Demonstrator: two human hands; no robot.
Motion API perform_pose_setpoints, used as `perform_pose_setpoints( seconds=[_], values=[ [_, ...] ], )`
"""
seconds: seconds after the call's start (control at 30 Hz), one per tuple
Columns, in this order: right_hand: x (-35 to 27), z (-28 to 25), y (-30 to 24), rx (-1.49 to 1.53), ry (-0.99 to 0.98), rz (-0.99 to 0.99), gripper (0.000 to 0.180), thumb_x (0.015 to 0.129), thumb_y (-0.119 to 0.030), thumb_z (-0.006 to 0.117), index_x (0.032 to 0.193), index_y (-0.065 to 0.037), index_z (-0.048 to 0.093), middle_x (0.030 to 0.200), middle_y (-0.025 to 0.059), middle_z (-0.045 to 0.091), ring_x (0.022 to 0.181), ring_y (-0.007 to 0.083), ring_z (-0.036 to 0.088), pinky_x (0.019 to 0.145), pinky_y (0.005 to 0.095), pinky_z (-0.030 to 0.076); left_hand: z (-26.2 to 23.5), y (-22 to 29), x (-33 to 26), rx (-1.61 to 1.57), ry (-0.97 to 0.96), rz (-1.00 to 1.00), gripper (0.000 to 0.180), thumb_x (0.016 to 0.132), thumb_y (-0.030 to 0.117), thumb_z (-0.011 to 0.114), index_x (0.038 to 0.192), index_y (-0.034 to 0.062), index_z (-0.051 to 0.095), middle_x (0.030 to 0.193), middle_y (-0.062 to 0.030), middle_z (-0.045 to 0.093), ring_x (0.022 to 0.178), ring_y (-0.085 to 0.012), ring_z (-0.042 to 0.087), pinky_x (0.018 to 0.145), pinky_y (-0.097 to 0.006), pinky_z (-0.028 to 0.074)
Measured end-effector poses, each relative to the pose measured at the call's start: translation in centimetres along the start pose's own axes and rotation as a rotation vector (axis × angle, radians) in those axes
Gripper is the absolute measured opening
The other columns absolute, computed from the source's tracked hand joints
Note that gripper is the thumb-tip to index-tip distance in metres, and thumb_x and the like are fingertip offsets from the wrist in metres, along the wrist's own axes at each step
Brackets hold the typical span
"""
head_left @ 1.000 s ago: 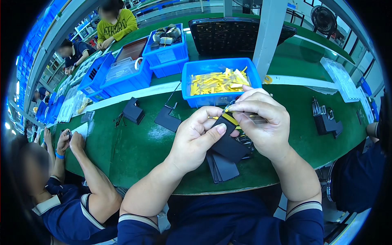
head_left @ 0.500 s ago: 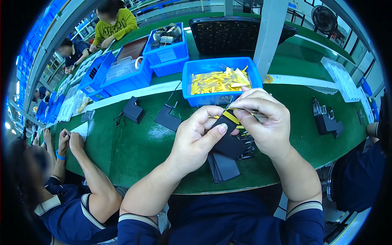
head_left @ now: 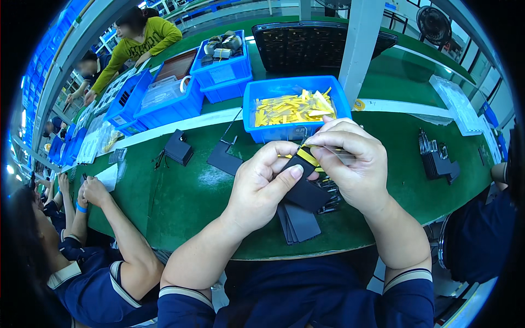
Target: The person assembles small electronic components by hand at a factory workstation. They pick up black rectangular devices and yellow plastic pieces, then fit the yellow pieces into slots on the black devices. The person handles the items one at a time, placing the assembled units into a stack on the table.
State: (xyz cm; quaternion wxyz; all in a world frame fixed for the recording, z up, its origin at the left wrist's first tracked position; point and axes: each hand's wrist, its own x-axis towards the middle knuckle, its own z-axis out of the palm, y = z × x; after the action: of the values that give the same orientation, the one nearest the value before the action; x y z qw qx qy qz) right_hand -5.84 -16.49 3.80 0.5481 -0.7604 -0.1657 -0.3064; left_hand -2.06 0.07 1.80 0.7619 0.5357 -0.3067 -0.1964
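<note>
My left hand (head_left: 254,188) is closed around a flat black L-shaped piece (head_left: 307,192), thumb on top and fingers beneath. A yellow strip (head_left: 308,157) crosses the upper end of this piece, where a thin dark lead sticks up. At that end, my right hand (head_left: 355,158) pinches what looks like a thin yellow strip with clear film; its fingers partly hide it. Below my hands, several flat black pieces (head_left: 301,227) lie fanned in a stack on the green table, with dark leads (head_left: 331,197) bunched beside them.
Beyond my hands stands a blue bin (head_left: 279,133) of yellow strips (head_left: 290,109). Black L-shaped pieces lie at left (head_left: 179,147), nearer the middle (head_left: 224,158) and stacked at right (head_left: 437,164). A grey post (head_left: 358,54) rises behind the bin. Co-workers sit at left (head_left: 126,213) and far left (head_left: 145,41).
My right fingertips have shifted slightly at the black piece's upper end; my left hand keeps its hold. The far co-worker in yellow-green reaches out to the left.
</note>
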Motion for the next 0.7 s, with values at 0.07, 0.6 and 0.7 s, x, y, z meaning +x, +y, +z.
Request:
perform_pose_setpoints(
  seconds=[0.07, 0.6, 0.7],
  values=[
    [0.01, -0.11, -0.01, -0.015, -0.010, 0.003, 0.016, 0.070, 0.009, 0.063, 0.083, 0.000, 0.068, 0.077, 0.0067, 0.062, 0.078, 0.0176, 0.058, 0.088, 0.0350, 0.043, 0.05, 0.03, 0.01, 0.029, -0.001, 0.004, 0.024, 0.091, 0.003, 0.050, 0.114, -0.0013, 0.045, 0.099, -0.0123, 0.065, 0.092, -0.0140, 0.062, 0.082, -0.027, 0.049],
    [0.32, -0.36, 0.73, -0.033, -0.067, -0.104, 0.019, 0.068, 0.008, 0.066, 0.085, 0.000, 0.067, 0.079, 0.0079, 0.061, 0.073, 0.0168, 0.059, 0.062, 0.0276, 0.049, -0.28, 0.11, 0.09, -0.095, -0.037, -0.055, 0.024, 0.092, 0.003, 0.049, 0.115, 0.0004, 0.045, 0.104, -0.0123, 0.062, 0.096, -0.0166, 0.061, 0.085, -0.029, 0.049],
    [0.30, -0.25, 0.46, 0.028, -0.076, -0.042, 0.017, 0.070, 0.008, 0.065, 0.086, 0.000, 0.067, 0.079, 0.0082, 0.060, 0.071, 0.0166, 0.059, 0.061, 0.0280, 0.049, -0.44, 0.16, 0.03, -0.034, -0.040, -0.056, 0.024, 0.092, 0.003, 0.049, 0.115, 0.0006, 0.044, 0.105, -0.0127, 0.061, 0.095, -0.0164, 0.061, 0.085, -0.029, 0.049]
  ],
)
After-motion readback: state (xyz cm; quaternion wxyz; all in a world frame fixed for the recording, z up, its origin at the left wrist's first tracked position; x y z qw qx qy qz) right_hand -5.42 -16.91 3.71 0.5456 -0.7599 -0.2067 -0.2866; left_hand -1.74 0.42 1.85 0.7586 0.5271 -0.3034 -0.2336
